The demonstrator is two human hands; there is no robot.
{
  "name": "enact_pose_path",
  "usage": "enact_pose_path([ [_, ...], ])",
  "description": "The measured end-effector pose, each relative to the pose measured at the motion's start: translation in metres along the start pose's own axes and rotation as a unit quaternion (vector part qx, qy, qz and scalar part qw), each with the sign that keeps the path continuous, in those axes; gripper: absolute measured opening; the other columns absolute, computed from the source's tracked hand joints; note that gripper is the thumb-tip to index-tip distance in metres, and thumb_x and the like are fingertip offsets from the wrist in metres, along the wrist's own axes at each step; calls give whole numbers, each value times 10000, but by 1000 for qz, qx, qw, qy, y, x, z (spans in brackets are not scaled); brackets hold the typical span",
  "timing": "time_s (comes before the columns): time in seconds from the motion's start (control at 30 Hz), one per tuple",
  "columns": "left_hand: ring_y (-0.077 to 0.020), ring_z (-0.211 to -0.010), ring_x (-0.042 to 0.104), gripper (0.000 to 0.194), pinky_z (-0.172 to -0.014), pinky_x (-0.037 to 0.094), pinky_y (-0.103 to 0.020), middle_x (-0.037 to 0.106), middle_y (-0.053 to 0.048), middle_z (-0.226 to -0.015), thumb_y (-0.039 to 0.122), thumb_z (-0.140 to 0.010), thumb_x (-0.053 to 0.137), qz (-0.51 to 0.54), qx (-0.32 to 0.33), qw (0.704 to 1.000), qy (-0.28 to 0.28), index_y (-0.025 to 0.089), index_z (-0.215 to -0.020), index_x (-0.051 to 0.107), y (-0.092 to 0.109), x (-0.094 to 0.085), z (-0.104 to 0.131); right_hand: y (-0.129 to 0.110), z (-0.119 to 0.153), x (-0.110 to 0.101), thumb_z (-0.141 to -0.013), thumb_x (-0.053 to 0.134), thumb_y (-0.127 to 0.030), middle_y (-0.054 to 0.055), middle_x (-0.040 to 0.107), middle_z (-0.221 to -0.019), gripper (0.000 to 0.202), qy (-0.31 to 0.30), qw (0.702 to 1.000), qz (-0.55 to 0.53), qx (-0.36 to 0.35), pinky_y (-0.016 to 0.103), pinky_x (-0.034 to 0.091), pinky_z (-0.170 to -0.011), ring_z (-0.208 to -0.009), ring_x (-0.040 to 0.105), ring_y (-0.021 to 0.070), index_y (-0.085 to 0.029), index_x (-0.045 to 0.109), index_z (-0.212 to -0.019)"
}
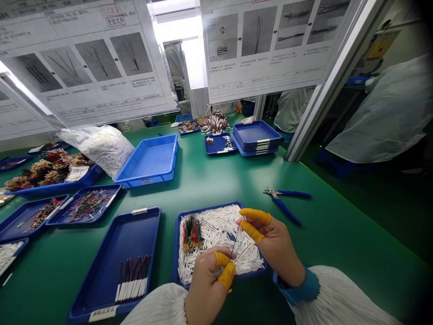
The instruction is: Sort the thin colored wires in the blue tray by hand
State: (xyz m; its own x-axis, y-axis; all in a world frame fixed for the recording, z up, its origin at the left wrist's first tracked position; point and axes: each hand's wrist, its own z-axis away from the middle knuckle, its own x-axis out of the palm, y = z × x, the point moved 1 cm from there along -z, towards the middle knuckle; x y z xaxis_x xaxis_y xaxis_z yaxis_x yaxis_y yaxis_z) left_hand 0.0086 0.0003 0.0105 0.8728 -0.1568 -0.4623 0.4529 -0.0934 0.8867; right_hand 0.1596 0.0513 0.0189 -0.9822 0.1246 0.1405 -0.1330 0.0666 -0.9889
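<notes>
My left hand (214, 275), with yellow finger cots on thumb and forefinger, pinches a few thin wires (238, 253) that fan up and to the right. Just above and to the right is my right hand (270, 237), also in yellow finger cots. Its thumb and fingers curl into a pinch; whatever lies at their tips is too small to make out. Both hands are over a blue tray (176, 243) filled with short white tubes (219, 221). A bundle of red, green and black wires (191, 232) with brass-coloured ends rests on the tubes at the tray's left.
To the left, a blue tray (115, 225) holds a row of wires with white sleeves (131, 289). Blue-handled pliers (287, 198) lie at right. Farther back are a light-blue bin (149, 158), stacked trays (257, 135), and a plastic bag (101, 146). Instruction sheets (270, 67) hang above.
</notes>
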Motion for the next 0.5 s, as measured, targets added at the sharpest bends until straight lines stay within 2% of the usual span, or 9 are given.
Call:
enact_pose_path([
  [0.23, -203, -809, 607, 125, -742, 453, -313, 660, -63, -863, 92, -729, 530, 3, 2, 1000, -2, 163, -667, 612, 1, 0, 0, 2, 0, -2, -583, 729, -299, 34, 695, -713, 221, 19, 999, 1, -29, 390, 543, -713, -718, 660, 221, -203, 671, -774],
  [0.5, -195, -800, 607, 133, -728, 454, -297, 658, -60, -848, 63, -710, 531, 11, 14, 1000, -5, 160, -656, 605, 0, 1, 1, -4, -1, -1, -533, 761, -308, 25, 689, -674, 241, 53, 998, -31, -16, 389, 553, -685, -670, 657, 212, -202, 666, -728],
])
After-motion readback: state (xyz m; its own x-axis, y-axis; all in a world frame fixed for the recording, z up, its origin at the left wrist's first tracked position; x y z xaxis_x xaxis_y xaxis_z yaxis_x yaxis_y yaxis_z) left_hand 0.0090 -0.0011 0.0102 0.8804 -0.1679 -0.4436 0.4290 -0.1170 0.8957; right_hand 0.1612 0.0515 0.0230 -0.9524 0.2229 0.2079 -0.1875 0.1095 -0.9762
